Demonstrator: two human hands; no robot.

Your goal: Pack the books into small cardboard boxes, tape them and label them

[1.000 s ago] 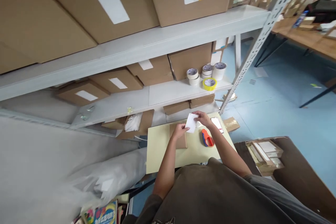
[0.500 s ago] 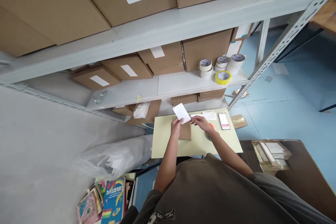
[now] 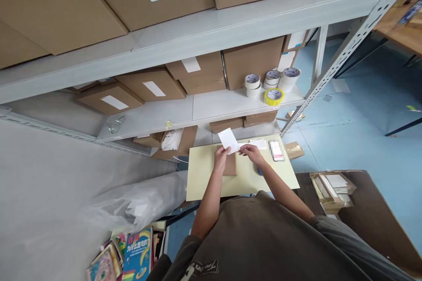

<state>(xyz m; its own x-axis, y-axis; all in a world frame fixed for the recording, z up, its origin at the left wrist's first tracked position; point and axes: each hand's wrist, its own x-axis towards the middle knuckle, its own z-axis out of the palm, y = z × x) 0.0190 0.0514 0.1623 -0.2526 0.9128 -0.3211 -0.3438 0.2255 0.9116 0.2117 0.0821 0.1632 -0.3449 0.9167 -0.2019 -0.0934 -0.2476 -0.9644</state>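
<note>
My left hand is closed on the lower edge of a small white paper sheet, thumb on top, and holds it tilted above the table. At the sheet's lower right corner, my right hand has its fingertips pinched together on the edge. Beneath the sheet lies a flat brown cardboard box, partly hidden by my left hand. More white paper rests behind my right hand, with a blurred-out phone to its right. A small blue object shows beside my right forearm.
A pale yellow table stands against a metal shelf loaded with cardboard boxes. Rolls of tape sit on the shelf's right end. A large open carton is at the right; books and a plastic bag are at the left.
The view has shifted slightly, moving the scene left. My right fingers have curled in closer at the sheet's corner, while my left hand keeps its hold.
</note>
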